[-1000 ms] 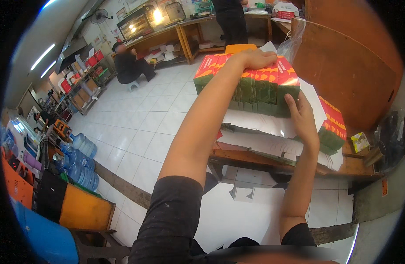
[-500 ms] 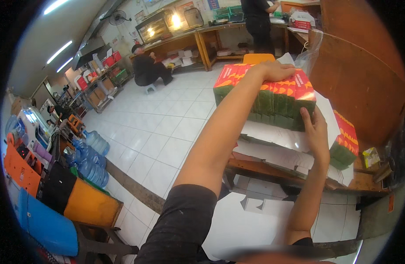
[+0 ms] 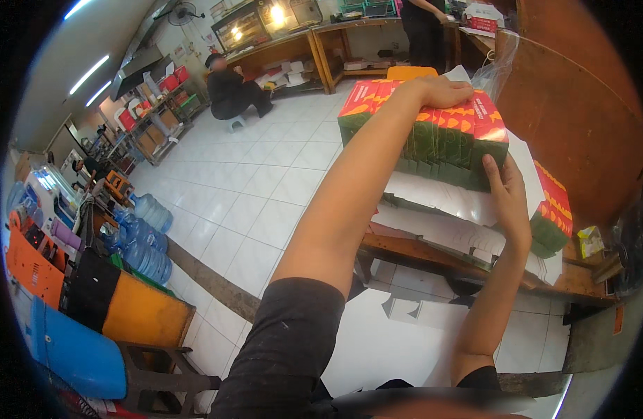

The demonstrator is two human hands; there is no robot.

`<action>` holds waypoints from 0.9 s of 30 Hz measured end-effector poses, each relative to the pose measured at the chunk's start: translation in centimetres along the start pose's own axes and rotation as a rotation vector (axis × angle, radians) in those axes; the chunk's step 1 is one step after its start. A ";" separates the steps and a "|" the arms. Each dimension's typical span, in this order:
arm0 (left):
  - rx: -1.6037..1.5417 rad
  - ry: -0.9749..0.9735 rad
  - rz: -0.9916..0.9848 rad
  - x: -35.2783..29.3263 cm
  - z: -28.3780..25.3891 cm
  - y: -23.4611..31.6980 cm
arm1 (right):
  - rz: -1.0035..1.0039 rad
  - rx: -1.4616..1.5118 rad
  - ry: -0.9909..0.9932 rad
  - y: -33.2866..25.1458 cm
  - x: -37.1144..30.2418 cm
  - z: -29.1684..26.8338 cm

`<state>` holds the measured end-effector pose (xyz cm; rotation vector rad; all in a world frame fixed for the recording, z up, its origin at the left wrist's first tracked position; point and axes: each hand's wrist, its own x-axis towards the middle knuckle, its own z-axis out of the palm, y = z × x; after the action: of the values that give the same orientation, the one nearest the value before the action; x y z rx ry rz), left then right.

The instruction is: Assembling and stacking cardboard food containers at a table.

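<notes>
In the upper right of the frame stands the row of red-and-green boxes (image 3: 440, 143), its long axis running from left to right, slightly downward; red faces point up, green sides toward the person. The left hand (image 3: 441, 91) lies over its top; I cannot tell if it grips. The right hand (image 3: 511, 192), thumb and fingers parted, touches its right end.

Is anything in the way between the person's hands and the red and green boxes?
Nothing visible is. The left hand rests right on top of the boxes. The right hand is at their right end, thumb against the green side. White card lies below the boxes, not in between.
</notes>
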<state>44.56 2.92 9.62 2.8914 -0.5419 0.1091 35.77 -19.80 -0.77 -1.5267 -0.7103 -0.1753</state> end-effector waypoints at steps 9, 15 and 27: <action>0.010 0.004 -0.033 0.7 0.3 -0.4 | -0.122 -0.228 -0.003 -0.9 -0.8 -0.2; 0.028 0.016 -0.004 0.4 0.3 -0.3 | -0.144 -0.315 -0.048 -1.7 -0.5 -0.5; -0.032 0.066 0.058 -0.2 -0.3 1.2 | -0.215 -0.435 0.106 0.6 0.2 -0.5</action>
<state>43.90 2.02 10.12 2.8308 -0.6105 0.2018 36.40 -20.17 -1.09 -1.8333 -0.7848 -0.5999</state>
